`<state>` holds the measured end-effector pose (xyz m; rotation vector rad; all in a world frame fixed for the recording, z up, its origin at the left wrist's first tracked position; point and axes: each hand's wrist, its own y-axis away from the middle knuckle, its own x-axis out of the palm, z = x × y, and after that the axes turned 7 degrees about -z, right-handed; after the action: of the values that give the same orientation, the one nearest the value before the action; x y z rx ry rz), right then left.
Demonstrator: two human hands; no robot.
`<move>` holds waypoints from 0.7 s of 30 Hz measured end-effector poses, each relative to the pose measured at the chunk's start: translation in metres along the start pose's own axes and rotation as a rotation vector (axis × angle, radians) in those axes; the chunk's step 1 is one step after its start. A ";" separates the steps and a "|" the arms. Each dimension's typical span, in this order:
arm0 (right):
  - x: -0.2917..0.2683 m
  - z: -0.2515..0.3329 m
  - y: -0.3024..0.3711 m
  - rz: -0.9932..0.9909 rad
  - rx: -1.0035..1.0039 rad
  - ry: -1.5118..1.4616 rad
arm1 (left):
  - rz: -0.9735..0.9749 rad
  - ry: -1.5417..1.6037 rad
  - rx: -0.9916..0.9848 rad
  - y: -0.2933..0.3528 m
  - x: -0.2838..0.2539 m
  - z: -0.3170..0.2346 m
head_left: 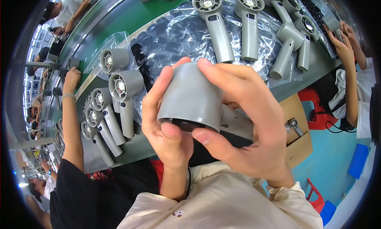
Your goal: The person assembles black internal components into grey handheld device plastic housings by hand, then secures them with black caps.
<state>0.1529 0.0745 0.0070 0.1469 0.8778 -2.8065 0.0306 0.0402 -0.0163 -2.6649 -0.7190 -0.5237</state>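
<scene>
Close in front of me is a grey handheld fan [192, 94], its round head tilted so that the open rim faces down toward me. My left hand [168, 137] is closed around the left side of the head, thumb at the lower rim. From the other side my right hand [254, 118] grips the head, with fingers on top and thumb at the rim's right part. The fan's handle [237, 124] runs off to the right and is partly covered by my right hand. A dark inside shows at the rim; its details are hard to make out.
Clear plastic bags with round dark parts [170, 38] cover the table ahead. Several grey fans lie beyond, like this fan [216, 30], and at left, like this one [124, 90]. A co-worker's arm [71, 122] reaches in at left; another person's hands [343, 42] work at right. A cardboard box [299, 149] stands below right.
</scene>
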 end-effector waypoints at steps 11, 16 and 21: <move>0.030 -0.008 0.008 -0.172 -0.083 -0.025 | 0.068 0.057 0.344 -0.002 0.007 0.022; 0.024 -0.012 0.007 -0.138 0.206 -0.240 | 0.058 -0.235 0.355 -0.005 0.006 0.012; 0.021 -0.019 0.010 -0.152 0.265 -0.371 | 0.164 -0.127 0.260 -0.015 -0.004 0.008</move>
<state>0.1356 0.0737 -0.0169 -0.4069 0.4481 -2.9349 0.0212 0.0542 -0.0213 -2.4986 -0.5541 -0.2034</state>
